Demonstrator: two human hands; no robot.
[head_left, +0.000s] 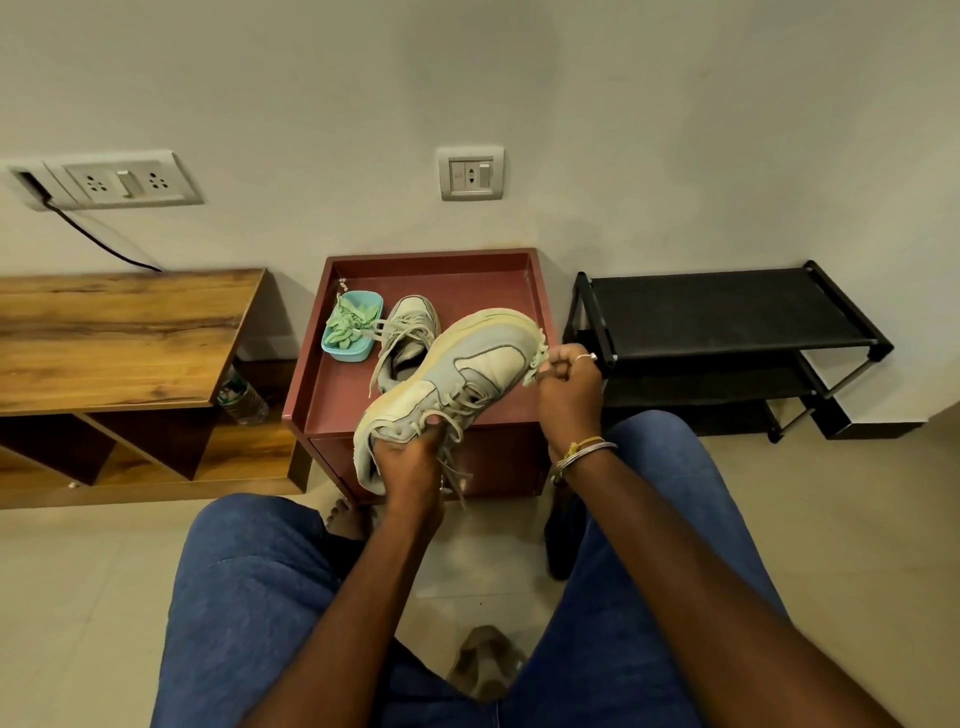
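A pale grey-green sneaker (457, 379) is held tilted on its side above the front of a reddish-brown side table (332, 405). My left hand (410, 457) grips its heel end, thumb on the laces. My right hand (569, 384) is fisted at the toe, pinching a small pale green cloth (537, 364) against the shoe. The second sneaker (408, 332) stands on the table behind, laces loose. Beside it sits a teal tub (353, 327) filled with green cloths.
A wooden bench (119, 338) with a plastic bottle (244, 400) behind it stands to the left. A black shoe rack (727, 317) stands to the right. Wall sockets sit above. My knees in blue jeans fill the foreground over a tiled floor.
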